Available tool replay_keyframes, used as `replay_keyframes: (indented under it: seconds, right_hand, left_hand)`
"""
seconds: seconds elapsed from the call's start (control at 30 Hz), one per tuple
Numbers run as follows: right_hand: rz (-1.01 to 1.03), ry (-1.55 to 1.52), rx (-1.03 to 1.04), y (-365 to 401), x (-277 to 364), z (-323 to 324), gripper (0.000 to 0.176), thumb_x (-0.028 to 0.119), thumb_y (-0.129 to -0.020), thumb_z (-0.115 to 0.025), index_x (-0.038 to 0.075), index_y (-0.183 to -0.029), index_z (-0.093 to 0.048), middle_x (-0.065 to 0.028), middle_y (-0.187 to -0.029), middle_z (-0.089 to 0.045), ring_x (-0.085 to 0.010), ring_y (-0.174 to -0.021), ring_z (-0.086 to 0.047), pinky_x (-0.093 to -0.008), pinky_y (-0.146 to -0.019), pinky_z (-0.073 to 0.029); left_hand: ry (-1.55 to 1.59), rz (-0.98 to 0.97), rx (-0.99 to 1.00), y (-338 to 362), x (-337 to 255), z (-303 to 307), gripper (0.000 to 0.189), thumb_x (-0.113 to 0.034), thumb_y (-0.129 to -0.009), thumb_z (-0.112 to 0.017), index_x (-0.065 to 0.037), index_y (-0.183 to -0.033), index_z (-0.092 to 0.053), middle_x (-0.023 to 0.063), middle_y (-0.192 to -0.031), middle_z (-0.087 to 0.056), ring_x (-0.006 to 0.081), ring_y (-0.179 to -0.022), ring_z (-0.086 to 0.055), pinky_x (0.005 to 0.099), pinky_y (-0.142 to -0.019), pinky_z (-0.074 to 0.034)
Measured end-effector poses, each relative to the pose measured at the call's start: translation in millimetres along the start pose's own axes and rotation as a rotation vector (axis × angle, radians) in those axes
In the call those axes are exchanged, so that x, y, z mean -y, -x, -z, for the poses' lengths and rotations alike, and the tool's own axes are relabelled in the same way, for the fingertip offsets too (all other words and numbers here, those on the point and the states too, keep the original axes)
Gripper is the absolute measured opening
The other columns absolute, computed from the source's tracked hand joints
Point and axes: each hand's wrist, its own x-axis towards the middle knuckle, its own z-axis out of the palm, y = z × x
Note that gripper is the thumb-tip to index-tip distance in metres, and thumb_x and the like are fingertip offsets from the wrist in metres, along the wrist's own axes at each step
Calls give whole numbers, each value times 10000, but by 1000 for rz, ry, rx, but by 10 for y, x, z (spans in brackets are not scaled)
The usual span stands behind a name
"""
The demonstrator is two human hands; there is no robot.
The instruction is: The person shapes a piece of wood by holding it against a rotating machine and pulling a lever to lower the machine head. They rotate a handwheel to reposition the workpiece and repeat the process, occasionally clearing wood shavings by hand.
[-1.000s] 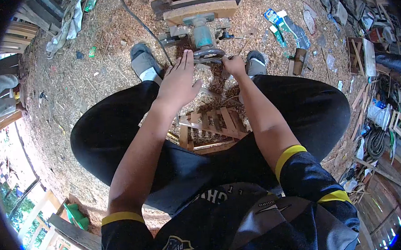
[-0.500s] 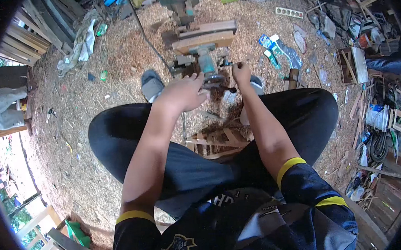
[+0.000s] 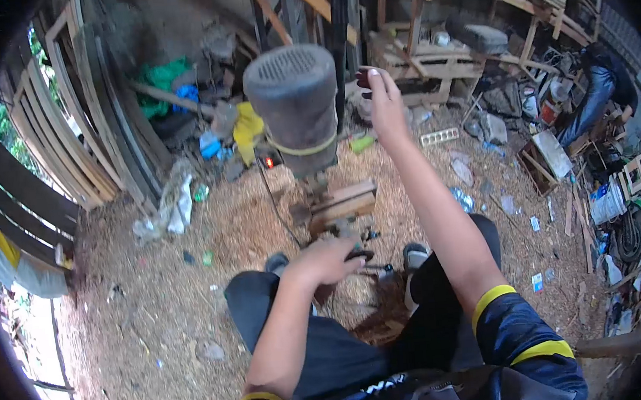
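In the head view, a drill-press-like machine stands ahead of me, with a dark, vented motor housing on top and a yellowish band round it. Low on its near side is a dark handwheel. My left hand rests on this wheel, which shows between the thumb and fingers. Raised to the right of the motor housing, my right hand has its fingers stretched and holds nothing I can see. A dark upright post rises just left of it. Behind the wheel, a wooden block sits on the machine.
Wood shavings cover the ground. Planks lean at the left, near a yellow bag. A wooden rack stands at the back right. A power strip and a cable lie near the machine.
My view has tilted up, bringing the motor housing into sight. My right hand has left the low right side of the machine, risen and opened. My left hand stays at the handwheel.
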Motion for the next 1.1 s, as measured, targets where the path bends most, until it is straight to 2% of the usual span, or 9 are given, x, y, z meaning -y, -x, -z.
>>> replay_keyframes:
  seconds: [0.13, 0.33, 0.4, 0.47, 0.67, 0.7, 0.83, 0.93, 1.1]
  right_hand:
    - [57, -101, -7, -476, 606, -354, 597, 451, -1096, -433, -75, -1328, -594, -129, -1290, -654, -198, -1248, -556, -344, -1129, -351]
    - [-69, -245, 303, -1358, 1234, -621, 451, 360, -1058, -441, -28, -1078, -672, -125, -951, -738, -217, -874, -701, -327, -827, -522]
    - [-130, -413, 436, -1289, 1243, -607, 378, 290, -1044, -434, -8, -1008, -664, -127, -959, -741, -225, -821, -708, -338, -764, -544]
    - [-95, -499, 470, -1159, 1264, -490, 312, 213, -1006, -433, 9, -885, -635, -142, -910, -740, -234, -764, -709, -345, -713, -557]
    - [-89, -556, 447, -605, 1347, -188, 336, 196, -980, -461, 7, -736, -592, -133, -710, -683, -217, -610, -665, -332, -572, -511]
    - [29, -524, 459, -526, 1291, -141, 341, 172, -983, -472, 17, -691, -558, -72, -599, -593, -169, -510, -568, -306, -496, -426]
    - [101, -491, 392, -30, 1206, 68, 355, 110, -990, -495, 46, -641, -472, 18, -547, -441, -63, -481, -379, -261, -465, -270]
    - [114, -524, 458, 106, 1167, 166, 367, 92, -992, -494, 56, -628, -460, 28, -560, -440, -56, -496, -371, -260, -471, -269]
    - [-12, -571, 509, -56, 1149, 88, 361, 79, -986, -491, 62, -630, -439, 40, -581, -414, -48, -535, -367, -257, -497, -261]
  left_hand:
    - [64, -119, -96, 143, -165, 163, 673, -431, -1017, -583, -3, -1513, -428, 267, -1494, -505, 413, -1379, -493, 419, -1141, -409]
    - [51, -160, -322, 76, -263, 379, 315, -288, -989, -631, 9, -1081, -679, 210, -1032, -699, 379, -955, -678, 433, -869, -529]
    - [223, -323, -890, 24, -255, 401, 194, -161, -961, -633, -1, -897, -724, 175, -907, -724, 296, -899, -711, 394, -820, -544]
    - [459, -236, -1233, 46, -255, 502, 152, -103, -960, -627, -4, -955, -742, 121, -859, -728, 276, -808, -717, 428, -770, -556]
    - [325, -235, -1906, -19, -108, 668, 243, -96, -1027, -507, 41, -1191, -624, 121, -1108, -636, 238, -1070, -615, 375, -1018, -466]
    - [295, -215, -1809, -6, -102, 652, 362, -87, -1014, -522, 33, -1355, -519, 167, -1329, -558, 270, -1244, -545, 407, -1121, -389]
    - [308, -281, -1751, -183, -308, 646, 639, -38, -963, -575, 41, -1528, -287, 213, -1558, -399, 333, -1468, -371, 455, -1236, -227]
    - [131, -175, -1785, -225, -347, 660, 651, -24, -945, -591, 37, -1524, -300, 230, -1585, -365, 336, -1498, -332, 450, -1245, -211]
    - [409, -423, -2003, -388, -363, 704, 585, 70, -954, -402, 44, -1530, -302, 226, -1629, -307, 350, -1545, -249, 482, -1277, -136]
